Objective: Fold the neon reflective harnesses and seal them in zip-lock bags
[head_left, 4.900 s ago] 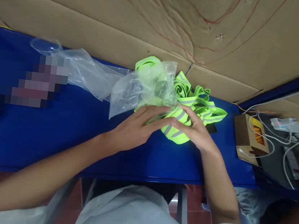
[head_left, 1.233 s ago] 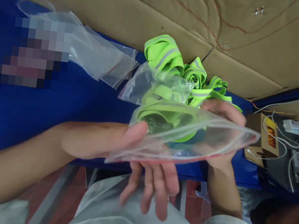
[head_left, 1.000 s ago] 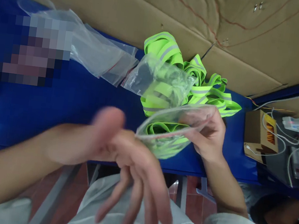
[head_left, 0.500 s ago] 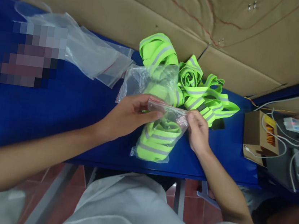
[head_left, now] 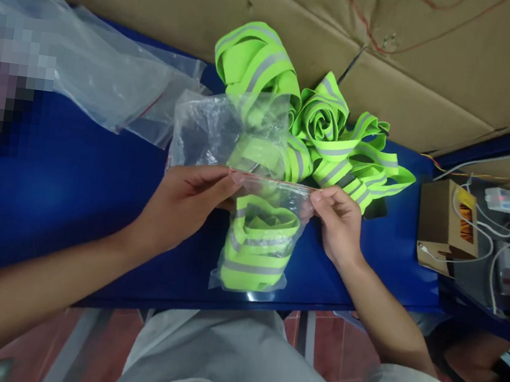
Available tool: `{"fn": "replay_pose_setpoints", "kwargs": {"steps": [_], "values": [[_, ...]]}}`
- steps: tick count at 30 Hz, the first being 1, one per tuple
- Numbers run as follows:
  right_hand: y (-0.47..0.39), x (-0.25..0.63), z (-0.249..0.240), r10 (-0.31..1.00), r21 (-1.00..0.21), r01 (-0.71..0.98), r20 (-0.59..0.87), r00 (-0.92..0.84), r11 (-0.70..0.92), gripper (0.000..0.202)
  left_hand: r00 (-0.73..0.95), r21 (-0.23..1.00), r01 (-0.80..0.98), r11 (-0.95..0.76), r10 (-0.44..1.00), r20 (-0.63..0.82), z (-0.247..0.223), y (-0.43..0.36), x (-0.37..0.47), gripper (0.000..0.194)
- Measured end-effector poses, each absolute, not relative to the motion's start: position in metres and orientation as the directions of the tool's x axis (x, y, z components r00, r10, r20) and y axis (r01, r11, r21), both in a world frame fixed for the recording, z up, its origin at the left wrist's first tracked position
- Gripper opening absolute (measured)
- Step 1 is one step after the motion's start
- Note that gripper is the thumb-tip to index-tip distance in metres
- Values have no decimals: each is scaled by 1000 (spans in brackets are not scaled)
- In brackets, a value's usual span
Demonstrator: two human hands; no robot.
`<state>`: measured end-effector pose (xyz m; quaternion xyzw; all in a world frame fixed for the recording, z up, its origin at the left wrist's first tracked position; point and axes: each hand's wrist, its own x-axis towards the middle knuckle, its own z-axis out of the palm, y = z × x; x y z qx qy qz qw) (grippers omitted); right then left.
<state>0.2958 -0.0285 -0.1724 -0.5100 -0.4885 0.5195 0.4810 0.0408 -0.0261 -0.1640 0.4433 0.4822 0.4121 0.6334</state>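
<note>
A clear zip bag with a red line along its top edge is stretched between my hands. Inside lies a folded neon-yellow reflective strap with grey stripes. My left hand pinches the bag's upper left corner between thumb and fingers. At the upper right corner, my right hand pinches it the same way. Just beyond the hands, another clear bag lies partly over a heap of loose reflective straps, some of them rolled.
More clear plastic bags lie at the back left of the blue table. Cardboard lines the back. To the right stands a small cardboard box beside white cables. Part of a person shows at lower right.
My left hand has slid to the bag's left corner, and the top edge is now pulled straight and taut. The view has shifted, moving the left-hand bags further left.
</note>
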Motion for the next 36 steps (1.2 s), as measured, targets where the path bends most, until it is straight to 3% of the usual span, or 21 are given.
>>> {"fn": "replay_pose_setpoints", "kwargs": {"steps": [4,10,19,24,29,36], "values": [[-29,294,-172,1000,-1000,-3,-14,-19,-14,28,183,965,-77,250,955,-233,-166,-25,41,29],[-31,292,-169,999,-991,132,29,-15,31,30,134,972,-27,233,964,-227,-159,-26,47,35],[-34,288,-165,991,-966,240,75,-111,100,26,205,983,-47,177,965,-164,-161,-28,48,19],[-38,288,-165,985,-958,255,95,-141,129,22,211,989,5,151,966,-148,-158,-28,48,25],[-40,286,-163,974,-957,256,82,-210,136,20,351,989,5,150,926,-142,-154,-31,50,31],[-47,281,-162,947,-913,332,139,-290,235,13,336,989,99,109,932,-137,-153,-35,55,20]]}}
